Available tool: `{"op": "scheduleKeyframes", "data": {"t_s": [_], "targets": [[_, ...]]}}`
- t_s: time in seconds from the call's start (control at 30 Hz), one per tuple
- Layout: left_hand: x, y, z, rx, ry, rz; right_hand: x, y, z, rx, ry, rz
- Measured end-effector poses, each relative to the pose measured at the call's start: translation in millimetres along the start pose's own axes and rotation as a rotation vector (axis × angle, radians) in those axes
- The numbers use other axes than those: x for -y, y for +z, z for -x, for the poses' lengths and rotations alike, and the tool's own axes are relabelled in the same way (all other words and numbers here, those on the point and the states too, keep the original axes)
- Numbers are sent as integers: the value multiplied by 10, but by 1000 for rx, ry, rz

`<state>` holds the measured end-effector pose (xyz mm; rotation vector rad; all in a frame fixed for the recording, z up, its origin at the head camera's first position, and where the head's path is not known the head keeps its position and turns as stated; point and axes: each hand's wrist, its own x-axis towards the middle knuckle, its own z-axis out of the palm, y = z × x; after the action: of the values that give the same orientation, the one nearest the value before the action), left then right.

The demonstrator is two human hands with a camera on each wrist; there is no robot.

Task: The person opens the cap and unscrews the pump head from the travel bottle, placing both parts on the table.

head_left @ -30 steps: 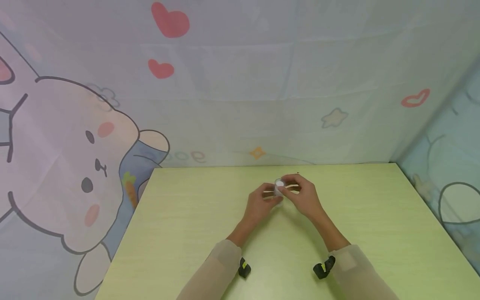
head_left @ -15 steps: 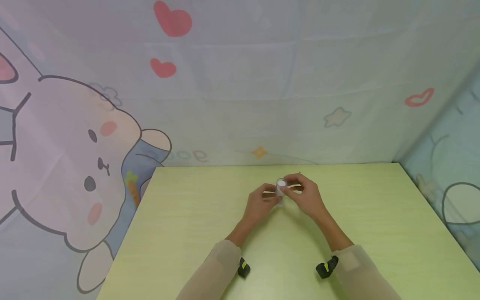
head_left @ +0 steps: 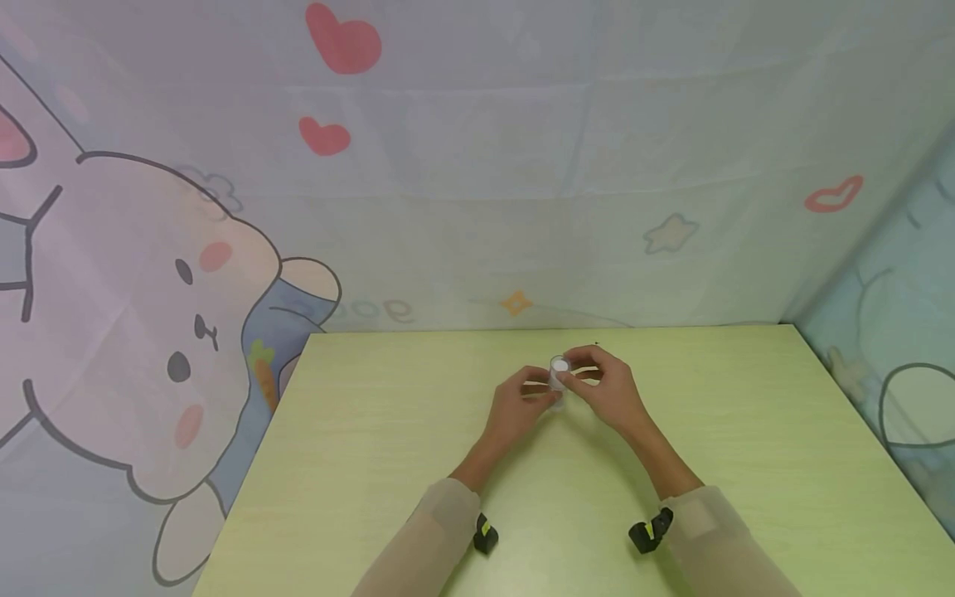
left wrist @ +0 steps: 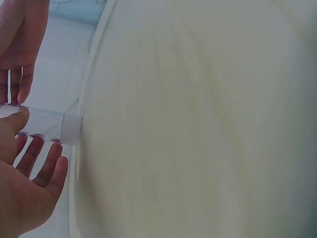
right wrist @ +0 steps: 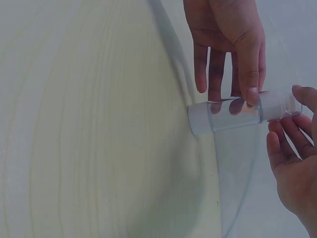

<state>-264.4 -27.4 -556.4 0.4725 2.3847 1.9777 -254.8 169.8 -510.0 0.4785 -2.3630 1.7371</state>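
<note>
A slim clear bottle (head_left: 559,371) stands about upright between my two hands near the table's far side. In the right wrist view its white base (right wrist: 199,119), see-through body (right wrist: 237,115) and white collar (right wrist: 271,105) under a clear cap (right wrist: 293,102) show. My left hand (head_left: 515,406) holds the body, thumb on one side and fingers on the other. With thumb and fingers, my right hand (head_left: 610,391) pinches the capped top end. Whether the base touches the table cannot be told, and what the bottle contains is unclear.
A pale yellow-green table (head_left: 358,448) spreads around the hands. Behind it hangs a cloth backdrop (head_left: 477,157) with a cartoon rabbit and hearts. Another cloth (head_left: 906,332) hangs at the right. Each sleeve has a small black device (head_left: 486,535) at the wrist.
The whole head view shifted slightly between the first two frames. Both hands keep the same hold on the bottle, with no clear movement between them.
</note>
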Motion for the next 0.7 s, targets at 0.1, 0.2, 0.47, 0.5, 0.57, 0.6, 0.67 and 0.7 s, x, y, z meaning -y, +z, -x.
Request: {"op": "scheduleKeyframes", "data": {"t_s": [0.1, 0.2, 0.47, 0.5, 0.57, 0.6, 0.67, 0.7], "targets": [[-2, 5, 1, -5, -5, -5, 1, -6, 2, 2, 1, 3], [-6, 8, -2, -11, -9, -9, 10, -9, 6, 1, -1, 8], [1, -5, -3, -7, 2, -4, 14, -3, -5, -4, -9, -3], [2, -6, -3, -7, 3, -5, 15, -2, -9, -6, -6, -8], [-1, -10, -4, -9, 3, -11, 20, 0, -16, -11, -11, -10], [0, -10, -5, -10, 4, -14, 20, 0, -21, -12, -11, -11], [-7, -13, -6, -10, 4, -23, 23, 1, -28, -14, -11, -16], [-15, -15, -5, -10, 3, -25, 26, 0, -30, -16, -9, -19]]}}
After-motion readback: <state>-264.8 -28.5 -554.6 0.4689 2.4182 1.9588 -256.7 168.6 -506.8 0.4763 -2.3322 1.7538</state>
